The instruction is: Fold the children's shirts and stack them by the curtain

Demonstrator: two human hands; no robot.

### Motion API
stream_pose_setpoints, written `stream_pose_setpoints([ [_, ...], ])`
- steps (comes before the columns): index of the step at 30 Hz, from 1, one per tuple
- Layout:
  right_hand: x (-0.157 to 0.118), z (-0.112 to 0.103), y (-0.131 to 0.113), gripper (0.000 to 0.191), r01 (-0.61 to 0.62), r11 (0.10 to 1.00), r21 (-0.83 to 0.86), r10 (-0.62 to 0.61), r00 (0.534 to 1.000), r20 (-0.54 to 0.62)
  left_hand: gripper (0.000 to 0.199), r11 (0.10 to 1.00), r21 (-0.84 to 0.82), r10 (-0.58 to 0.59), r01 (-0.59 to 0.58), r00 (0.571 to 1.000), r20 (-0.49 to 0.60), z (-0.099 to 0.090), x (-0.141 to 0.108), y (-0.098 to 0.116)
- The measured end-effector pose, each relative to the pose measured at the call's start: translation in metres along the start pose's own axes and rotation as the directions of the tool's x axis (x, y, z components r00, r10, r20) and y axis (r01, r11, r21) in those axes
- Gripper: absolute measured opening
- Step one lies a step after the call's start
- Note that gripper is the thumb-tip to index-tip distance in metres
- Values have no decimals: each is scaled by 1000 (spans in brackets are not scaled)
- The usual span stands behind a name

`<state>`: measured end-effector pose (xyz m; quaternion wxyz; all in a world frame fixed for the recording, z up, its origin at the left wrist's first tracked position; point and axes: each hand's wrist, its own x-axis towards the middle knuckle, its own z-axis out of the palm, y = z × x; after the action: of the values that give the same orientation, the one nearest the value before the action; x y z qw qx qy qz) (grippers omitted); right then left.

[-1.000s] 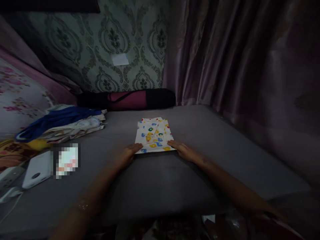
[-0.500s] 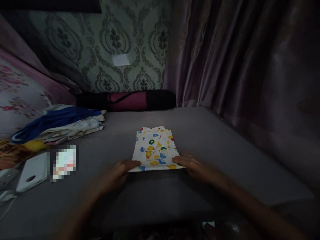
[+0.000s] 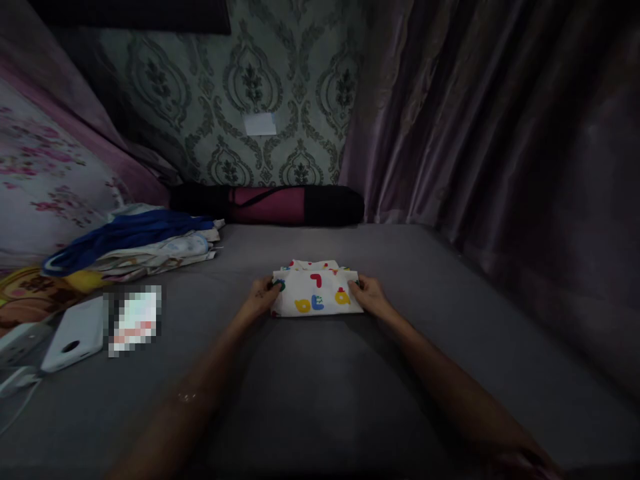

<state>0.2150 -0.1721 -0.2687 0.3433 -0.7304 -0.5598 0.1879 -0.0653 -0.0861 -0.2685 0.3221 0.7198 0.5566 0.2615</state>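
Observation:
A white shirt [image 3: 316,293] with a colourful letter print lies on the grey bed, folded over into a short, wide bundle. My left hand [image 3: 261,297] pinches its left side, the thumb on top of the cloth and the other fingers mostly behind it. On the opposite side my right hand [image 3: 371,295] grips the cloth the same way, thumb over the front. Part of the shirt's upper end shows behind the folded flap.
A pile of clothes [image 3: 145,240] with a blue piece on top lies at the left. Nearer are a white power bank [image 3: 77,337], a white plug with cable [image 3: 20,380] and a blurred-out item [image 3: 136,320]. A black and maroon long bag [image 3: 267,205] lies along the wall.
Both hands have lifted the shirt's near edge and brought it away from me over the rest, so the shirt is now about half as deep. The view has shifted slightly.

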Motion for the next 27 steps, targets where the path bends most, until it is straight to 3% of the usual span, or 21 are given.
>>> stream_pose_setpoints([
  [7, 41, 24, -8, 30, -152, 959, -240, 158, 987, 9, 24, 963, 255, -63, 86, 993, -96, 26, 33, -1],
  [14, 66, 24, -9, 32, -194, 938, -288, 211, 977, 26, 31, 936, 352, 18, 24, 993, -116, 31, 42, 10],
  [18, 66, 29, -9, 35, -219, 926, -307, 232, 973, 6, 32, 907, 421, 57, -5, 992, -112, 33, 45, 16],
  [23, 54, 38, -10, 38, -208, 913, -350, 196, 978, -71, 35, 874, 485, 20, 33, 995, -103, 37, 47, 19],
  [27, 48, 40, -12, 38, -170, 895, -411, 159, 985, -62, 36, 838, 543, -14, 62, 996, -92, 41, 49, 16],
])
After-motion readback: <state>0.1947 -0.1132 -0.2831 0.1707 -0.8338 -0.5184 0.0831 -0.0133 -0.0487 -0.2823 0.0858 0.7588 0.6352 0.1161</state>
